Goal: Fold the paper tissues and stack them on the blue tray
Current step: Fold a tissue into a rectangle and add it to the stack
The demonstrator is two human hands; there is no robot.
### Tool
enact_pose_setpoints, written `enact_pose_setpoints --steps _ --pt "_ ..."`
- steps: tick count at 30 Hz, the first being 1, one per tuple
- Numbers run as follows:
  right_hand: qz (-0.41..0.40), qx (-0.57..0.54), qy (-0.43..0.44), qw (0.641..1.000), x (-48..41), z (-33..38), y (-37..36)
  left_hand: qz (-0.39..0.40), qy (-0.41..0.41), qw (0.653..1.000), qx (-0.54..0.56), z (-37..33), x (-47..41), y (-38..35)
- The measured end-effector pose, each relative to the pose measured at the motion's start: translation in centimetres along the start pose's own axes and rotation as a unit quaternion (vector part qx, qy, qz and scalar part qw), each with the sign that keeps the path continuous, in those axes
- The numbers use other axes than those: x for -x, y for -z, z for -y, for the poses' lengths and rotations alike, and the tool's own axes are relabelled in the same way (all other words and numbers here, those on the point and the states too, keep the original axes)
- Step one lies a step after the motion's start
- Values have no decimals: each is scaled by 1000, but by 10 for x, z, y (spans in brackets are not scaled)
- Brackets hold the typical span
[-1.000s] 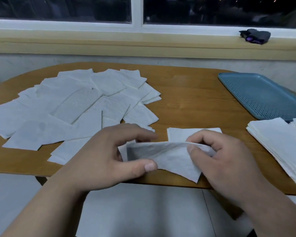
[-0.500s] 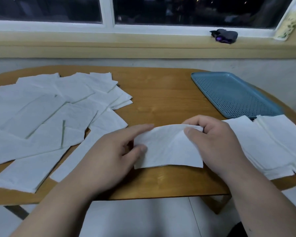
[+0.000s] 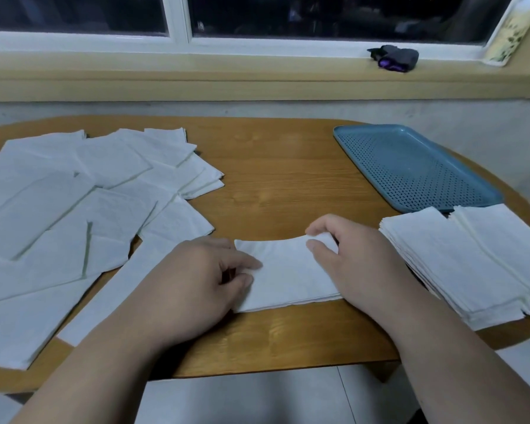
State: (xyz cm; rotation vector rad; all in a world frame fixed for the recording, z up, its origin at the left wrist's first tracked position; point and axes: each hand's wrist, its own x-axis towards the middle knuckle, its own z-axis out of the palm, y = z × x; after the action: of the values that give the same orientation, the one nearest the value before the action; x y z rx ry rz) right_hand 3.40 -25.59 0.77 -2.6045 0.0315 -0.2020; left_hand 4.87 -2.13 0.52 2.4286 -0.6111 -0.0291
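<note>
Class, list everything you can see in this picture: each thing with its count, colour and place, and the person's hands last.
Table: one, brown wood, under everything.
Loose tissues: many, too overlapped to count, white, spread over the table's left side.
Tissue being folded: one, white, near edge, between the hands.
Folded stacks: two, white, side by side at the table's right, in front of the tray.
Tray: one, blue, perforated, far right of the table, mesh floor bare.
Dark bundle: one, black with purple, on the windowsill.
Left hand: one, fingers pinch the tissue's left end.
Right hand: one, fingers pinch its far right corner.
</note>
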Motion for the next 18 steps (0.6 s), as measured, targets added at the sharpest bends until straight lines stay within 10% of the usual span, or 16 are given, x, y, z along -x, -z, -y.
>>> enact_pose_setpoints --steps 18 --pt "112 117 67 985 17 14 24 -20 -18 999 -47 -4 -3 -1"
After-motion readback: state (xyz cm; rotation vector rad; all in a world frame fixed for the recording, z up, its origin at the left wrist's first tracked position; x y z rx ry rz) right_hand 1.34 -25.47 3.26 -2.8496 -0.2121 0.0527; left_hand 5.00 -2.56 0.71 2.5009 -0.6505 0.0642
